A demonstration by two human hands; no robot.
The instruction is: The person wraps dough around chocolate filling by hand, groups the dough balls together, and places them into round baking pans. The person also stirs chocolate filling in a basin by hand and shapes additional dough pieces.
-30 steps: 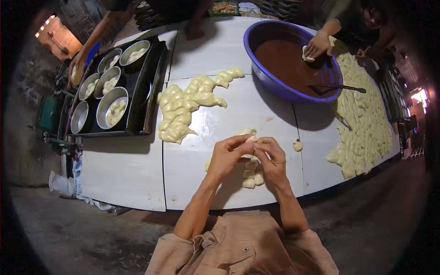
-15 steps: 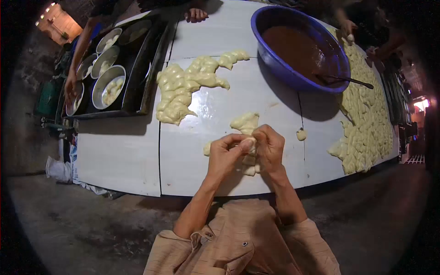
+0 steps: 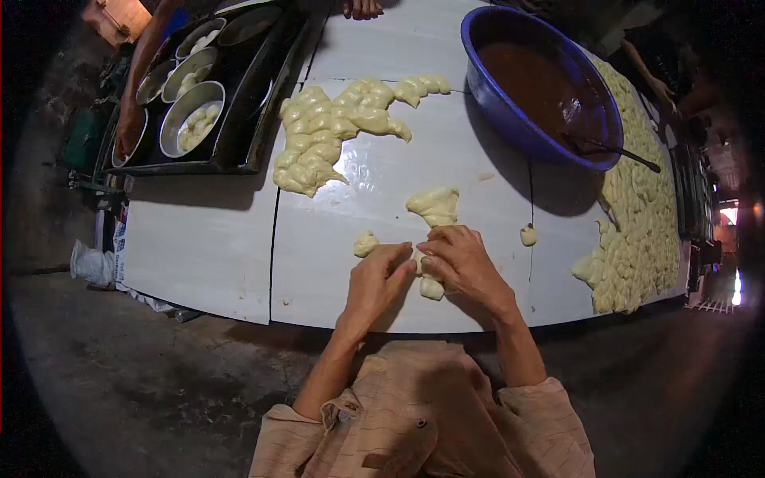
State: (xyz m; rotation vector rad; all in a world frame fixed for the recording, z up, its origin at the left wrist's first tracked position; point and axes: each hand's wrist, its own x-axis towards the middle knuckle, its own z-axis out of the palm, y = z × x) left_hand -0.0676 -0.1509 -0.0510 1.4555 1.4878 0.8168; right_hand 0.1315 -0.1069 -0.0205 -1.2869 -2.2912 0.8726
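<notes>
My left hand and my right hand meet low over the white table, fingers bent around a small pale piece of dough. The fingers partly hide this piece. Just below it lies another small dough lump, close to my right hand. A larger flap of dough rests directly beyond my right fingers. To the left of my hands sits a small dough ball, and a separate one lies off to the right.
A blue basin of brown liquid holds a dark-handled utensil. Dough sheets lie left; a dough spread covers the right side. Metal pans with dough stand in a black tray. Another person's hand reaches there.
My hands have lowered toward the table with the dough piece, and the right hand has turned palm down. The view has shifted slightly. At the far right, a person's hand has moved.
</notes>
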